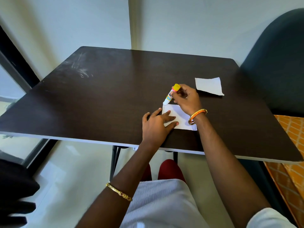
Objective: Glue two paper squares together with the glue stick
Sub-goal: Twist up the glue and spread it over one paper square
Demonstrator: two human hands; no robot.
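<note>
A white paper square (182,118) lies near the front edge of the dark table (102,89). My left hand (156,125) presses flat on its left part, fingers spread. My right hand (185,99) grips a glue stick (170,95) with a yellow end, tilted so its white tip touches the square's far left corner. A second white paper square (209,86) lies apart, further back and to the right of my right hand.
A dark chair back (278,66) stands at the table's right edge, with orange patterned cloth (289,145) below it. White scuff marks (80,68) show on the far left of the tabletop. The wall is close behind the table.
</note>
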